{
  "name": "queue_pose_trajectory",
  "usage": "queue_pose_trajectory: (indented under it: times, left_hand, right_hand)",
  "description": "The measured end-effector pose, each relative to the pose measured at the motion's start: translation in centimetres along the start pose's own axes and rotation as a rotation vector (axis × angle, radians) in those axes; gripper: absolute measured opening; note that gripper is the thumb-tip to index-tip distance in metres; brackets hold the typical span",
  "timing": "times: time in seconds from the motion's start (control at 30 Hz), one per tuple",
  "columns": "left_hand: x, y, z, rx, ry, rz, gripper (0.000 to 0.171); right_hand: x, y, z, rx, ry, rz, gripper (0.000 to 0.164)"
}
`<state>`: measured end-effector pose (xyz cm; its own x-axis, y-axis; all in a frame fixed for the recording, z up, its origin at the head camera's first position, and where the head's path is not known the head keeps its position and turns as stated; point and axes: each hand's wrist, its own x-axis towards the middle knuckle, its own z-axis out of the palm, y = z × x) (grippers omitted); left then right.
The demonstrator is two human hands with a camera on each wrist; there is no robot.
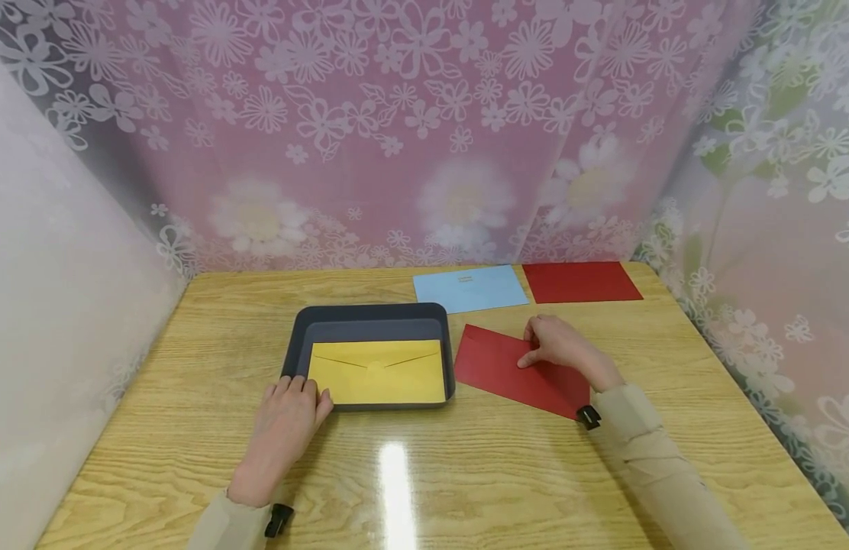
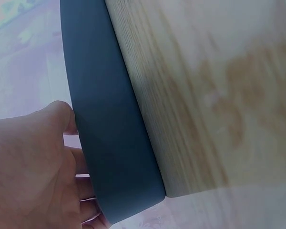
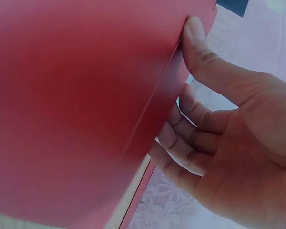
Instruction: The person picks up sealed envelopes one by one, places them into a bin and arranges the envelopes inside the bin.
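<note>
A dark grey tray [image 1: 369, 312] stands on the table, and a yellow envelope [image 1: 376, 382] lies flap side up inside it. My left hand [image 1: 285, 416] holds the tray's near left corner, its fingers over the rim. The left wrist view shows the thumb and fingers against the tray wall [image 2: 105, 114]. To the right of the tray, my right hand [image 1: 565, 347] pinches a red envelope [image 1: 493, 363] at its far long edge. In the right wrist view the thumb presses one face of the red envelope [image 3: 86, 95], with the other fingers behind it.
A light blue envelope [image 1: 472, 290] lies flat behind the tray towards the right. Beside it, near the table's back edge, lies another red envelope [image 1: 582, 283]. Flowered curtains [image 1: 397, 153] enclose the back and sides of the wooden table [image 1: 493, 473].
</note>
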<state>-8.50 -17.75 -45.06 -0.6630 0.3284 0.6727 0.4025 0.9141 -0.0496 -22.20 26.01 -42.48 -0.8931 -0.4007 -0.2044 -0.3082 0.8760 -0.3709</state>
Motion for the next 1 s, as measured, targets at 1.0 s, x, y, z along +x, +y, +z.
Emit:
queue_pose_trajectory:
  times: [1.0]
  left_hand:
    - [0.0,0.0,0.0,-0.008,0.022,0.008,0.034]
  right_hand:
    - [-1.6,-1.9,-0.5,-0.255,0.748,-0.320,0.015]
